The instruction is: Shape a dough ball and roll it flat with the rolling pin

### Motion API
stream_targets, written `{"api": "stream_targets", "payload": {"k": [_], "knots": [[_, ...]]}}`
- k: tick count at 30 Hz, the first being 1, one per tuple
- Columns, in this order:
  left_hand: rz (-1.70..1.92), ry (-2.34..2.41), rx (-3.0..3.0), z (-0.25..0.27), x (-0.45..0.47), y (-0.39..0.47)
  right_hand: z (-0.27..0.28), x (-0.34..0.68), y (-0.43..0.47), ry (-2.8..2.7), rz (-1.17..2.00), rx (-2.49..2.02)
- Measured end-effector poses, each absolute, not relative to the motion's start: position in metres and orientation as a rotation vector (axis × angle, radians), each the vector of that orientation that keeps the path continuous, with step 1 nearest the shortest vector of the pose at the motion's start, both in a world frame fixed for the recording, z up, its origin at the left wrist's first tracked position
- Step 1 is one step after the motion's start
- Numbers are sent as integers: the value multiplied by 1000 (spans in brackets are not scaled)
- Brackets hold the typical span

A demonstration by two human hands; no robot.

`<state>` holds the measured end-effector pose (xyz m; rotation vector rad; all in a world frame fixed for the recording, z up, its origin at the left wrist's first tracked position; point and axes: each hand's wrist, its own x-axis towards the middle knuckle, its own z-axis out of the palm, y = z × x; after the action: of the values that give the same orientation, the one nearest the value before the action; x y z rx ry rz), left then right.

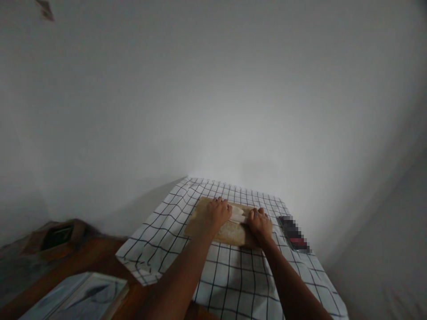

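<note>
A wooden board (198, 222) lies on a table covered with a white checked cloth. Across it runs a pale rolling pin (239, 219), held level between my two hands. My left hand (220, 211) is closed over the pin's left end, and my right hand (260, 222) wraps the right end. Just beyond the pin, a flat piece of pale dough (236, 211) shows partly on the board. Flour (230, 232) is dusted over the board on the near side. My fingers hide both ends of the pin.
The checked tablecloth (167, 235) reaches the wall. Right of the board lies a dark, blurred-out flat object (293, 233). A cardboard box (60, 235) and a pale box-like item (83, 295) stand at lower left, beside the table.
</note>
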<state>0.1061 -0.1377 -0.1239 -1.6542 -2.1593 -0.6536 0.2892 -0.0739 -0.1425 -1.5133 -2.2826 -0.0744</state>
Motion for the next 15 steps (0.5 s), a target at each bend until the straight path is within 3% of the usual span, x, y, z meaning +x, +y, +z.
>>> {"api": "stream_targets", "payload": {"k": [15], "knots": [[-711,-2149,-1710,-125,107,-144,-146,287,-72,-2238,-48,-1551]]}}
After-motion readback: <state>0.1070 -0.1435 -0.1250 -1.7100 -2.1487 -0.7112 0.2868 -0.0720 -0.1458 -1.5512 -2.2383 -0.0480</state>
